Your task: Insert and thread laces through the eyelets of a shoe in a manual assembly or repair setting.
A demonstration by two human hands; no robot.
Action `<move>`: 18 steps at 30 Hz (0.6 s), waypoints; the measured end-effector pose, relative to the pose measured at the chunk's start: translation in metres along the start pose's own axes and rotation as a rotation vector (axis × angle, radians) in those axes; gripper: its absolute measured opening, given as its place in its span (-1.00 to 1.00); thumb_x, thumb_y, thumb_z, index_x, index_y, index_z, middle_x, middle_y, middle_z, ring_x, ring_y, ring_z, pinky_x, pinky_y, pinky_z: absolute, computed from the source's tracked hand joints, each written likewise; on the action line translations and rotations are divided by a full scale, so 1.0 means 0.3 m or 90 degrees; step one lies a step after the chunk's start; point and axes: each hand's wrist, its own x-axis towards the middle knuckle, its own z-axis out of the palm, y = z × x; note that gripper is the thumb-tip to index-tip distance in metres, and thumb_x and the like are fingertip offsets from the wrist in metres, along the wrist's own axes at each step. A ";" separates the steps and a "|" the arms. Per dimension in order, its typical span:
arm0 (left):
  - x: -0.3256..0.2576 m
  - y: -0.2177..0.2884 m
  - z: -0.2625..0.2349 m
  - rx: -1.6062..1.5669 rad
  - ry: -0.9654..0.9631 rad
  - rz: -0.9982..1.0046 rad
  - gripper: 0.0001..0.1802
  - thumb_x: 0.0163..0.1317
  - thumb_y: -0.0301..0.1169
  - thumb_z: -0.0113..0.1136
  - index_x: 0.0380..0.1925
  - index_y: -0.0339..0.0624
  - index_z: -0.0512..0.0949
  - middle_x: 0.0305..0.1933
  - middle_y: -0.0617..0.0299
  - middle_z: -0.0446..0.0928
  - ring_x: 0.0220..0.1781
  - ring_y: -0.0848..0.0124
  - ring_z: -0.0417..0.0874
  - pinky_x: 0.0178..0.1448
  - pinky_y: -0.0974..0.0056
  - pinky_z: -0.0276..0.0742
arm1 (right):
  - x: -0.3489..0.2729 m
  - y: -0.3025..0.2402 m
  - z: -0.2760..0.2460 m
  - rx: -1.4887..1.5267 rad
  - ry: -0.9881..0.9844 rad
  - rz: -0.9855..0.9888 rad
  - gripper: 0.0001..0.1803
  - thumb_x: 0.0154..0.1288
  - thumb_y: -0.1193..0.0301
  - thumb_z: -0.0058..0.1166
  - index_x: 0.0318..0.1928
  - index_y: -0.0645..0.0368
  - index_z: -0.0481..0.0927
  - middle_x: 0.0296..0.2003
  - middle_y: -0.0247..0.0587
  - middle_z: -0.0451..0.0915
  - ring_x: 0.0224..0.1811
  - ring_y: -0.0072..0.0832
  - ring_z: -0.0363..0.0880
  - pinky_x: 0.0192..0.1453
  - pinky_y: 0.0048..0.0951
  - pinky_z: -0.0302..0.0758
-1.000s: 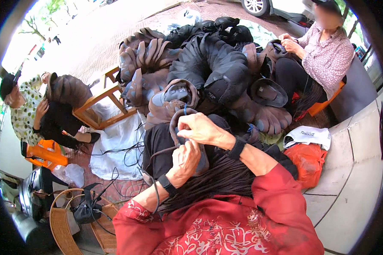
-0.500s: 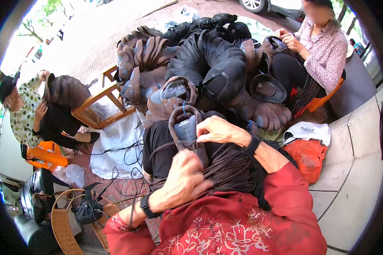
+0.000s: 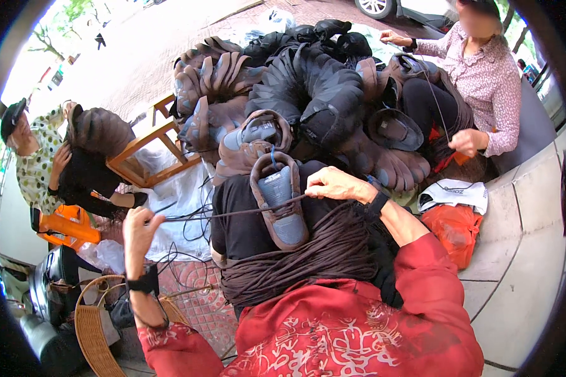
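A dark brown shoelace [image 3: 233, 213] stretches nearly straight between my two hands, crossing over a shoe upper. My left hand [image 3: 143, 230] is out to the left, closed on one end of the lace. Just right of the shoe upper, my right hand [image 3: 338, 186] pinches the lace. The brown and grey-blue shoe upper [image 3: 279, 188] rests on my lap, toe toward me. At its far end a blue tie shows, next to other strung uppers [image 3: 255, 135]. A thick bundle of brown laces [image 3: 314, 257] lies across my lap.
Ahead rises a large pile of black shoe uppers [image 3: 308, 88]. A wooden stool frame [image 3: 151, 141] stands left of it, near a white sheet [image 3: 182, 235]. Co-workers sit left and right. An orange bag [image 3: 451, 232] is at right; a wicker chair [image 3: 94, 333] at lower left.
My left hand has swung from above the shoe upper far to the left, drawing the lace out. My right hand has shifted slightly right. The right co-worker's hands have spread apart with a lace.
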 end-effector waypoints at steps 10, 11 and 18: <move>0.092 0.484 0.384 -0.181 -0.216 0.174 -0.69 0.11 -0.20 0.11 -0.57 -0.24 0.52 -0.54 0.08 0.50 -0.33 0.08 0.49 -0.20 0.09 0.35 | 0.011 -0.086 0.060 -0.168 -0.004 -0.071 -0.67 0.09 0.19 0.09 -0.42 0.27 0.55 -0.48 0.00 0.57 -0.40 -0.19 0.57 -0.31 -0.27 0.42; 0.095 0.500 0.390 -0.159 -0.175 0.185 -0.68 0.11 -0.20 0.11 -0.59 -0.25 0.51 -0.56 0.07 0.49 -0.37 0.07 0.50 -0.23 0.09 0.35 | 0.013 -0.075 0.061 -0.169 -0.004 -0.072 -0.67 0.09 0.19 0.09 -0.42 0.27 0.55 -0.48 0.00 0.57 -0.40 -0.19 0.57 -0.31 -0.27 0.42; 0.112 0.468 0.379 -0.375 -0.192 0.112 -0.69 0.12 -0.26 0.11 -0.61 -0.31 0.45 -0.60 -0.02 0.41 -0.49 0.07 0.46 -0.39 0.14 0.34 | 0.020 -0.058 0.063 -0.066 0.083 -0.041 -0.73 0.02 0.28 0.11 -0.50 0.28 0.52 -0.60 -0.07 0.52 -0.54 -0.45 0.50 -0.42 -0.40 0.39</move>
